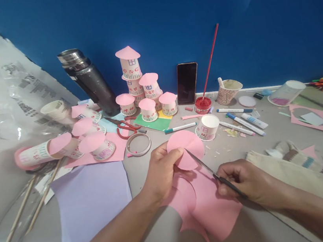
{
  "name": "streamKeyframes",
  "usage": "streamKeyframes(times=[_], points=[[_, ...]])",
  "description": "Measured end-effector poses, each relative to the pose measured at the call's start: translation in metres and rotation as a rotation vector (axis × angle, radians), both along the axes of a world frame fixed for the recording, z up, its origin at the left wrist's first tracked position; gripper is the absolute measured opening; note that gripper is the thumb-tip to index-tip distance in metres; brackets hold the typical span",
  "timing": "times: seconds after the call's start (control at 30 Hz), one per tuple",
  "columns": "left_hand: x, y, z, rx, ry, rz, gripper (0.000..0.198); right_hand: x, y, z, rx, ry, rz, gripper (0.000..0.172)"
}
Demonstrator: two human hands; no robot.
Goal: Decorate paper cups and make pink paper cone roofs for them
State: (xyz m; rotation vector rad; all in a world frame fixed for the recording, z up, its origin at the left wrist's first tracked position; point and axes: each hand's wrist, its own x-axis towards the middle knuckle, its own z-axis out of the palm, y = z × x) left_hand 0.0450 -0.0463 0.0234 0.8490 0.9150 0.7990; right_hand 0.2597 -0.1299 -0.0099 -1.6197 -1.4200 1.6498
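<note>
My left hand (163, 168) pinches a round pink paper disc (192, 142) between thumb and fingers. My right hand (238, 182) grips a pair of scissors (204, 165) by its dark handles. The scissor blades lie at the disc, their tips near its middle by my left thumb. Below both hands, pink paper sheets (218, 212) with curved cut edges rest on the table. Just behind the disc stands an upturned white paper cup (208, 126) with drawings on its side.
Decorated paper cups with pink cone roofs (128, 53) are stacked at the back. A dark flask (91, 82) leans on the blue wall. Red-handled scissors (128, 127), a tape roll (138, 144), a phone (187, 84), red paint (202, 104) and markers (245, 124) lie around. Lilac paper (94, 201) is left.
</note>
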Motion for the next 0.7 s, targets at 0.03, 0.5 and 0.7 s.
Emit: streamKeyframes(times=[0.03, 0.5, 0.7], points=[[0.0000, 0.0001, 0.0003, 0.003, 0.001, -0.006, 0.016, -0.0007, -0.0002, 0.0004, 0.001, -0.015, -0.001, 0.038], [0.0010, 0.0010, 0.0026, -0.028, -0.029, -0.020, 0.010, -0.0042, 0.0010, 0.0038, 0.042, -0.081, -0.016, 0.034], [0.0003, 0.0015, 0.0021, -0.045, -0.033, -0.007, 0.010, -0.0042, 0.0012, 0.0035, 0.060, -0.103, -0.014, 0.035]])
